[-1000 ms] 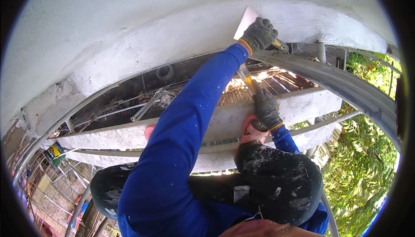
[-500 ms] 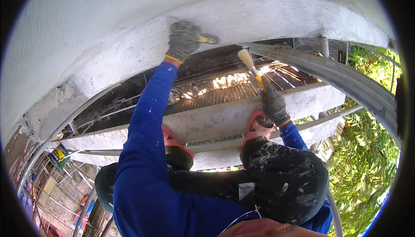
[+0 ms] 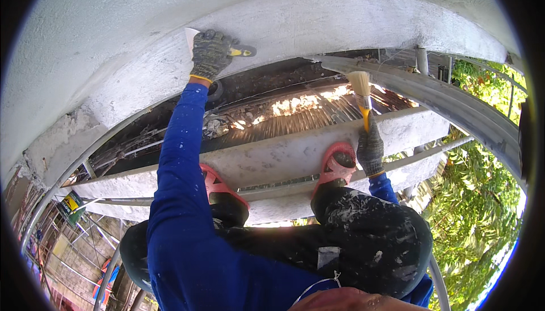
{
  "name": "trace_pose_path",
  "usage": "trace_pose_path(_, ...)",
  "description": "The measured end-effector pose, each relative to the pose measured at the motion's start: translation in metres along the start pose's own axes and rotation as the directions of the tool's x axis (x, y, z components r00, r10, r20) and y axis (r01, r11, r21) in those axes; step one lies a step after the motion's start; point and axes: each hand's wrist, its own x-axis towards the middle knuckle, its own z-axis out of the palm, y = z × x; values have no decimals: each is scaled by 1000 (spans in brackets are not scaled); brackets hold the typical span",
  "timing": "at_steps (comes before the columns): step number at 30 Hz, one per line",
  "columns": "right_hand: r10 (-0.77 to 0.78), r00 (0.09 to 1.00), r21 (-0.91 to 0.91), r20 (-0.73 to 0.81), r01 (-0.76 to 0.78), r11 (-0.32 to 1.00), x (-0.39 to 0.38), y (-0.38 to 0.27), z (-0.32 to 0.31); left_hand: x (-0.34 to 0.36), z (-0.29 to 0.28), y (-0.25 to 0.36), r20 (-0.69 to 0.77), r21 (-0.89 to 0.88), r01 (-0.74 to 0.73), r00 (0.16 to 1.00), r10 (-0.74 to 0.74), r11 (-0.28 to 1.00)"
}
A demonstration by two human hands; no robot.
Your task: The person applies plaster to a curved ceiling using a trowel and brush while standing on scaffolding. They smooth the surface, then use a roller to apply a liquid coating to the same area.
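Note:
My left hand [image 3: 211,55], in a grey knitted work glove, is closed round a putty knife with a black and yellow handle [image 3: 243,51]. Its pale blade [image 3: 191,37] lies against the white-coated concrete beam [image 3: 318,19] in front of me. Lower on the right, my gloved right hand [image 3: 370,151] grips a paintbrush [image 3: 361,87] by its yellow handle. The light bristles point up and away from me, apart from the beam. Part of the putty knife is hidden by my left fingers.
My feet, in pink clogs [image 3: 339,166], rest on a pale plank [image 3: 272,160]. Beyond it a gap opens over a corrugated roof [image 3: 306,119]. Scaffold tubes [image 3: 74,166] curve at left, a green bucket [image 3: 72,206] hangs there, and a grey gutter-like channel [image 3: 431,87] crosses at right.
My left hand has slid the putty knife leftward along the beam. My right hand has shifted slightly right and down, and the paintbrush now stands more upright.

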Motion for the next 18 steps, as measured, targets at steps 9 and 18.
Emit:
trace_pose_path(9,43,999,-37,33,-42,998,2,3,5,71,-30,136,-365,-99,-488,828,425,867)
trace_pose_path(18,9,1000,-1,12,-9,1000,3,-1,3,10,3,18,-203,-45,-168,967,155,985)
